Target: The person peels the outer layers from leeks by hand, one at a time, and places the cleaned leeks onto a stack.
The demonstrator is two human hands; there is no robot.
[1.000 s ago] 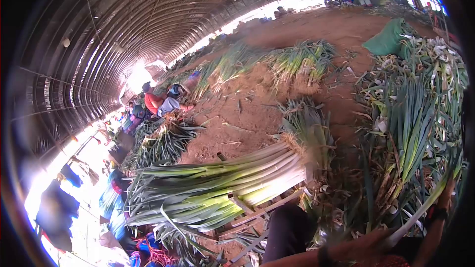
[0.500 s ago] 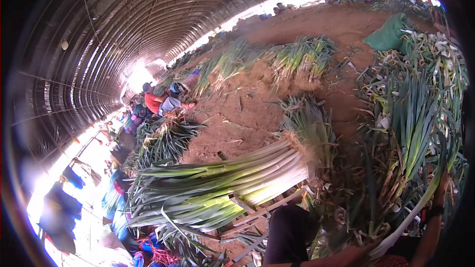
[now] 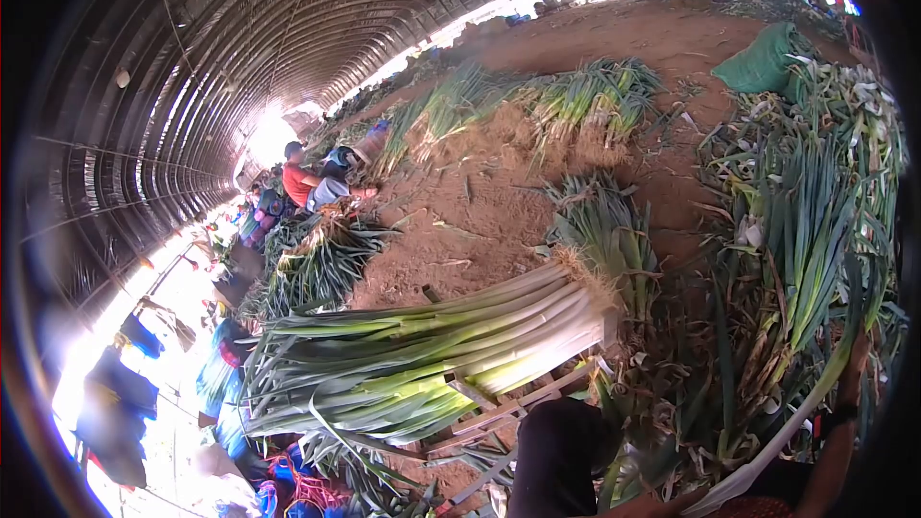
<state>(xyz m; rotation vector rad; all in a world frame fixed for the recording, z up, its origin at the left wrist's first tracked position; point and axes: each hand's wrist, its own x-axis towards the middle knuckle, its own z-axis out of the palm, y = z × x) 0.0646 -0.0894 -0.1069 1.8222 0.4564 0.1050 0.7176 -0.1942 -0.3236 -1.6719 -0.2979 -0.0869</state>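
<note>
A single leek (image 3: 789, 430) slants across the lower right, its white end low and its green leaves up. At the white end, my left hand (image 3: 667, 503) is closed on it, partly cut off by the bottom edge. Higher up, beside the green part, my right hand (image 3: 857, 357) is closed around the leaves; shade hides most of its fingers. A large stack of leeks (image 3: 432, 355) lies on a wooden rack (image 3: 499, 412) to the left of my knee (image 3: 561, 451), roots pointing right.
Loose leeks and trimmed leaves (image 3: 796, 221) are heaped along the right, with a green sack (image 3: 758, 59) behind. More leek bundles (image 3: 595, 105) lie on the earth floor (image 3: 460, 230). A person in a red shirt (image 3: 297, 184) sits farther back, left of centre.
My left hand and the leek's white end have shifted slightly left and down. My right hand stays in nearly the same place. The stack of leeks has not moved.
</note>
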